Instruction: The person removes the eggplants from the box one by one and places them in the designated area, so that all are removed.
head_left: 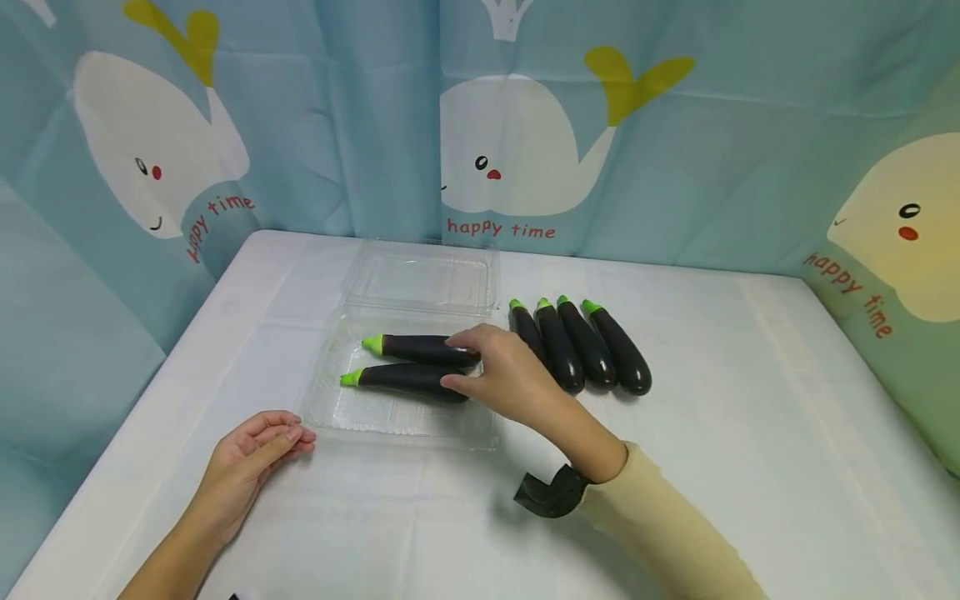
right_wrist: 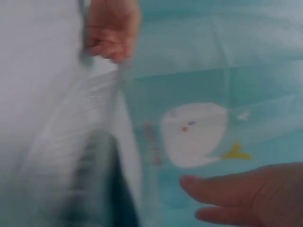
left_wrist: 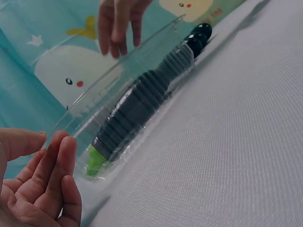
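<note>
A clear plastic clamshell box [head_left: 405,425] lies with its lid [head_left: 423,279] folded back. Two eggplants, a rear one [head_left: 420,348] and a front one [head_left: 408,378], lie side by side in its base, green stems to the left. My left hand [head_left: 251,454] pinches the front left corner of the rim between thumb and fingers, as the left wrist view shows. Above the right ends of these eggplants is my right hand [head_left: 513,375], fingers apart and pointing down. In the left wrist view that same hand [left_wrist: 122,23] holds nothing. The right wrist view is blurred.
Several more eggplants [head_left: 592,354] lie in a row on the white table [head_left: 735,433], right of the box. A blue curtain [head_left: 360,125] with whale prints hangs behind the table and along its sides. A dark band [head_left: 551,492] sits at my right wrist.
</note>
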### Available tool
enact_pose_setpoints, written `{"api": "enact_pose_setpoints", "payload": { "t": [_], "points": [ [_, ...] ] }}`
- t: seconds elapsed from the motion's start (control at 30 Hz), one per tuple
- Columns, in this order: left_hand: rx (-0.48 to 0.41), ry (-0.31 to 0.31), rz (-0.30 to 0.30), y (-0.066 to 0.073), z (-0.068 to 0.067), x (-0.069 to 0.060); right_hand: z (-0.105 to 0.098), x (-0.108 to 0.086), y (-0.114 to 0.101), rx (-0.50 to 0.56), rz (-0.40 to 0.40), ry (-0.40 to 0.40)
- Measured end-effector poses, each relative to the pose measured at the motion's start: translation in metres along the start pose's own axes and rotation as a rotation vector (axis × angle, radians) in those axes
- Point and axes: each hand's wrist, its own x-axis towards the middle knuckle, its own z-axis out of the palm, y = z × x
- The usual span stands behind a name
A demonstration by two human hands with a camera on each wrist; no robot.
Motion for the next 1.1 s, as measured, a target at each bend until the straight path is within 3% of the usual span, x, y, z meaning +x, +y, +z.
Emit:
{"api": "enact_pose_setpoints", "payload": {
  "t": [0.17, 0.37, 0.57, 0.8, 1.1],
  "points": [
    [-0.006, 0.001, 0.002, 0.0, 0.0, 0.001, 0.021, 0.007, 0.002, -0.052, -0.042, -0.057],
    [-0.004, 0.004, -0.002, 0.0, 0.0, 0.001, 0.038, 0.012, 0.0, -0.109, -0.069, -0.028],
    [-0.006, 0.004, -0.007, 0.0, 0.0, 0.0, 0.052, 0.012, 0.001, -0.218, -0.145, 0.032],
    [-0.009, -0.002, -0.004, 0.001, 0.0, 0.0, 0.06, 0.013, 0.004, -0.307, -0.199, 0.117],
    [-0.012, -0.001, -0.004, 0.0, -0.001, 0.001, 0.059, 0.014, 0.003, -0.31, -0.201, 0.121]
  ]
}}
